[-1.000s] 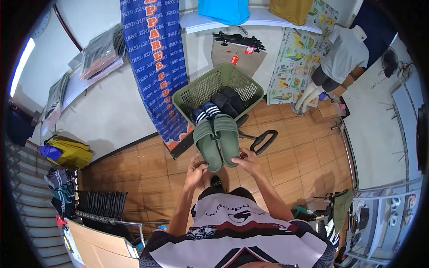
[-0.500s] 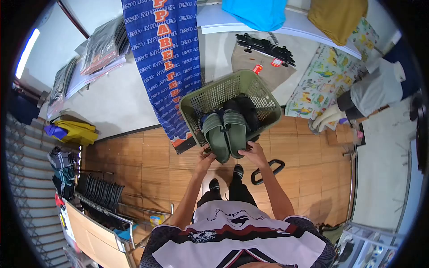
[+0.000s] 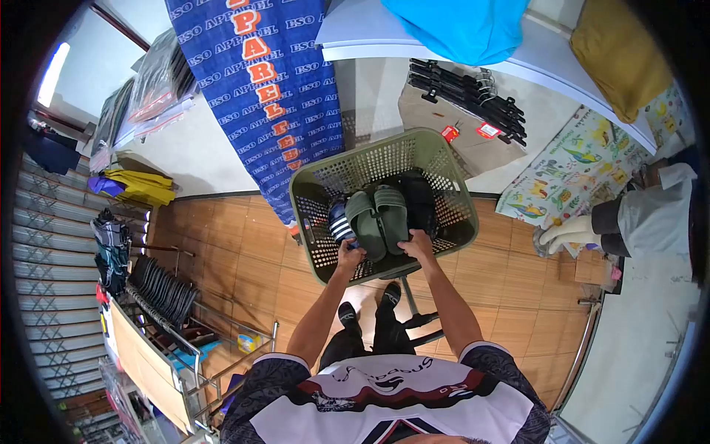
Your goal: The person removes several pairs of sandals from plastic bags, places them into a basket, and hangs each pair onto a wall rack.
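Observation:
A pair of ribbed green slide sandals point(image 3: 393, 231) lies side by side inside an olive-green perforated plastic basket point(image 3: 464, 228), heels toward me. My right hand point(image 3: 418, 246) is closed on the heel of the right slide, thumb on top. My left hand point(image 3: 350, 258) is closed at the left slide's heel edge; its fingertips are partly hidden. Beside the left slide is a blue-and-white striped slipper point(image 3: 340, 222), close to my left fingers. Black footwear point(image 3: 418, 201) lies to the right of the green pair, partly covered.
A blue lettered banner point(image 3: 270, 103) hangs behind the basket. White shelves point(image 3: 444, 52) hold cloth, with black clip hangers point(image 3: 466, 96) below. A rack of black hangers point(image 3: 159, 292) stands at left, mannequin legs point(image 3: 573, 231) at right. A black-handled stand point(image 3: 420, 320) is beneath the basket.
The green slides have gone from over the basket's near rim to deeper inside it, with both hands following. The striped slipper shows more. The view has shifted, and the basket appears larger.

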A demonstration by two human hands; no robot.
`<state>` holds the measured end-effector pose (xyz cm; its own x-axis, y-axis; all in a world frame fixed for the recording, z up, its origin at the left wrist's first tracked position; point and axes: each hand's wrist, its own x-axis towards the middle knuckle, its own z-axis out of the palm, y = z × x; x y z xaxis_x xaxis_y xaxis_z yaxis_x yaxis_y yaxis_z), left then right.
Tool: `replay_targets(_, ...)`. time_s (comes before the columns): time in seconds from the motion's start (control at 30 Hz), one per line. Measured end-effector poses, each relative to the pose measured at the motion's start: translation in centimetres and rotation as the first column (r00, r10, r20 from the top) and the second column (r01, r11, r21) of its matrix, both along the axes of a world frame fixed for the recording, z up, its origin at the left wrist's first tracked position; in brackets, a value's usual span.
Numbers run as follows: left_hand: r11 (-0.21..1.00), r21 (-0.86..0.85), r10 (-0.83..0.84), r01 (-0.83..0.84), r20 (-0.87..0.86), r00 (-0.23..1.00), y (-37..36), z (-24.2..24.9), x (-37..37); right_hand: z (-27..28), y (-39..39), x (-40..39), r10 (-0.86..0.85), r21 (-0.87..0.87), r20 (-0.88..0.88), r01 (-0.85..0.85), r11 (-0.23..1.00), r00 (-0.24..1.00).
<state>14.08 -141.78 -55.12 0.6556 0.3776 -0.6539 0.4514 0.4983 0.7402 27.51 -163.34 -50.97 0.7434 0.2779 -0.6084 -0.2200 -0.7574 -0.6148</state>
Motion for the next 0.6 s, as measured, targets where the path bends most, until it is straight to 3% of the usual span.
replay_targets(0.07,0.998,-0.034,0.055,-0.056,-0.014,0.998,-0.5,-1.0,0.8,-3.0,0.1,0.5,0.053,-0.081,0.171,-0.039,0.996,0.984)
replay_targets(0.17,0.998,0.038,0.046,-0.044,-0.061,0.997,-1.0,-4.1,1.0,-2.4,0.4,1.1,0.095,-0.179,0.194,-0.060,0.982,0.976)
replay_targets(0.27,0.988,0.121,0.104,-0.099,-0.036,0.994,-1.7,-6.4,1.0,-3.9,0.5,2.1,0.204,-0.209,0.085,-0.182,0.961,0.975)
replay_targets(0.37,0.979,0.204,0.034,0.013,-0.226,0.974,-2.3,-3.4,1.9,-7.1,0.4,2.0,0.294,-0.229,0.102,-0.265,0.937,0.950)
replay_targets(0.4,0.974,0.222,0.016,0.050,-0.289,0.957,-2.2,-3.1,2.1,-6.8,0.6,2.2,0.285,-0.223,0.049,-0.268,0.937,0.957)
replay_targets(0.5,0.981,0.190,0.019,0.033,-0.267,0.963,-2.3,-6.1,1.7,-3.3,1.0,2.6,0.243,-0.217,-0.116,-0.263,0.940,0.963)
replay_targets(0.6,0.991,0.126,0.008,0.034,-0.321,0.947,-2.5,-5.0,1.8,-1.7,1.4,2.8,0.188,-0.223,-0.214,-0.235,0.946,0.959)
